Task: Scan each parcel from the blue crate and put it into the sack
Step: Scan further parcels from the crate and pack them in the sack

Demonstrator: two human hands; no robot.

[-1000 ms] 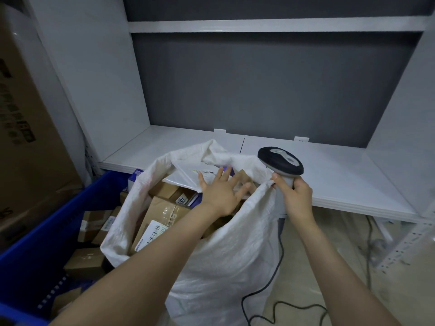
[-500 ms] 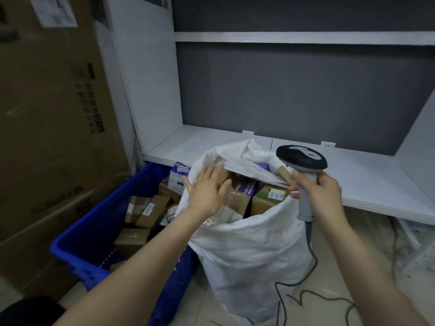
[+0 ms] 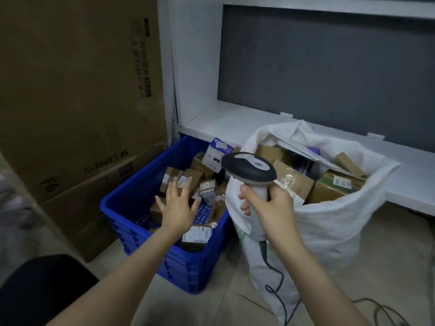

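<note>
White shelving is backing us; left hand (image 3: 178,209) is spreading empty over the blue crate (image 3: 122,208), right hand (image 3: 270,205) is gripping the scanner (image 3: 249,170); we should be picking a label-up parcel (image 3: 197,234).

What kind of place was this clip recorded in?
Likely a courier parcel-sorting room: a blue crate of labelled parcels, a stuffed white sack, a barcode scanner in the right hand.

The room was dim and evenly lit, edges bowed by the wide lens, everything slightly motion-smeared.
</note>
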